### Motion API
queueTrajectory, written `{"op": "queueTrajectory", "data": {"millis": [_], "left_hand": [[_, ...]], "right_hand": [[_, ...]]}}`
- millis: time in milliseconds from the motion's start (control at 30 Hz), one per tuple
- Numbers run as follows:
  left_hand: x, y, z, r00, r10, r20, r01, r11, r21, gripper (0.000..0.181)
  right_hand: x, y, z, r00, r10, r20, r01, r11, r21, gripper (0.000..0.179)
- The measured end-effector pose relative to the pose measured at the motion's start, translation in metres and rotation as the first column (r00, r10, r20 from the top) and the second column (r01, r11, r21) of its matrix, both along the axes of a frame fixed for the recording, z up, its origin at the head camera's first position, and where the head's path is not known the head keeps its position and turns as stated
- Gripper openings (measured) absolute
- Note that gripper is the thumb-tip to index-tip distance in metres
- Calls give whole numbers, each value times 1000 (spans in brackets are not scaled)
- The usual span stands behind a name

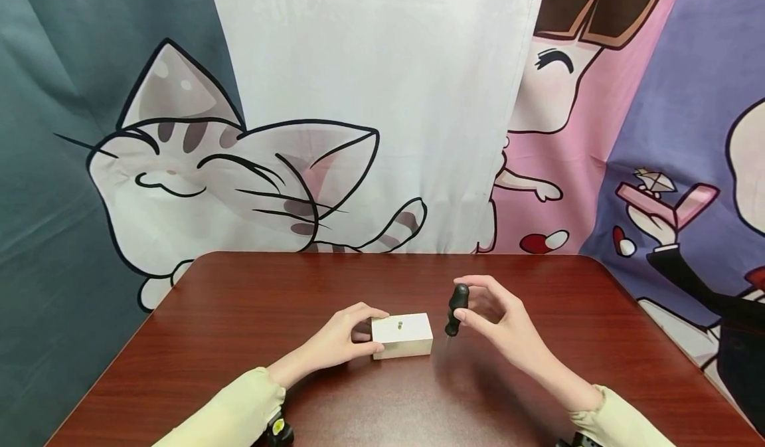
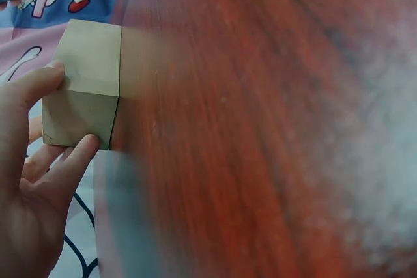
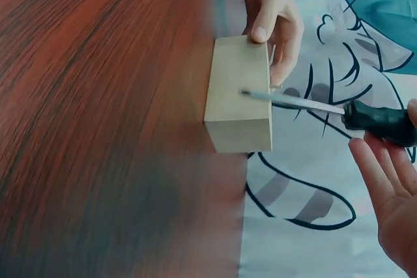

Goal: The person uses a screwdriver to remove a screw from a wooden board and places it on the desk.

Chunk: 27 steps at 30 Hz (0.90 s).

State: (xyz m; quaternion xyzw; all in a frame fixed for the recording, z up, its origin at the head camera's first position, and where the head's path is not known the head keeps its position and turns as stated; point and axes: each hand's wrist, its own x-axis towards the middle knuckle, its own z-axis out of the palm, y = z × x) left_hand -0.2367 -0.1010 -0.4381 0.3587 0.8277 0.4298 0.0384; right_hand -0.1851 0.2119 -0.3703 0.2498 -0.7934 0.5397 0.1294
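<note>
A pale rectangular wooden block [image 1: 403, 349] lies on the table, with a small screw-like metal piece [image 1: 400, 325] standing up from its top. My left hand [image 1: 339, 338] grips the block's left end between thumb and fingers; the left wrist view shows the thumb on one long side and fingertips at the end. To the right of the block, my right hand [image 1: 503, 319] holds a screwdriver [image 1: 458, 303] by its dark handle, shaft pointing down. In the right wrist view the screwdriver's metal shaft [image 3: 306, 103] overlaps the block, and the fingers pinch the handle near its end.
The reddish-brown wooden table [image 1: 269, 294] has rounded far corners. Behind it hangs a cloth backdrop [image 1: 382, 101] printed with a cartoon cat and figures. Pale yellow-green sleeves [image 1: 230, 410] cover both forearms, and a dark device [image 1: 279, 428] sits at the left wrist.
</note>
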Motion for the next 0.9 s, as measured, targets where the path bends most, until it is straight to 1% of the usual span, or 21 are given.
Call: {"op": "queueTrajectory", "data": {"millis": [100, 200, 333, 400, 500, 667, 733, 800, 900], "left_hand": [[2, -1, -3, 1000, -14, 24, 14, 1000, 27, 47], [5, -1, -4, 997, -25, 72, 21, 998, 58, 48], [11, -2, -4, 988, -27, 150, 13, 995, 94, 51], [14, -3, -3, 985, -20, 173, 2, 995, 104, 52], [18, -3, -1, 982, -1, 187, -20, 994, 110, 53], [23, -2, 0, 976, 35, 213, -62, 991, 118, 46], [24, -3, 0, 977, 45, 210, -70, 991, 113, 43], [26, -4, 0, 980, 49, 193, -70, 992, 104, 42], [27, -5, -1, 983, 50, 174, -67, 993, 94, 42]], "right_hand": [[0, -4, 2, 1000, 3, 3, -3, 1000, -10, 47], [0, -9, 5, 1000, 1, 1, -1, 1000, -16, 48], [0, -15, 10, 1000, -4, -1, 4, 1000, -22, 49], [0, -18, 12, 1000, -5, -3, 5, 1000, -28, 50], [-1, -23, 14, 1000, 0, -6, 0, 999, -44, 52], [-3, -32, 16, 1000, 15, -15, -16, 997, -78, 51], [-4, -36, 16, 1000, 25, -13, -26, 995, -93, 49], [-5, -39, 16, 999, 39, -16, -41, 993, -110, 47], [-5, -42, 17, 999, 37, -21, -40, 991, -127, 47]]}}
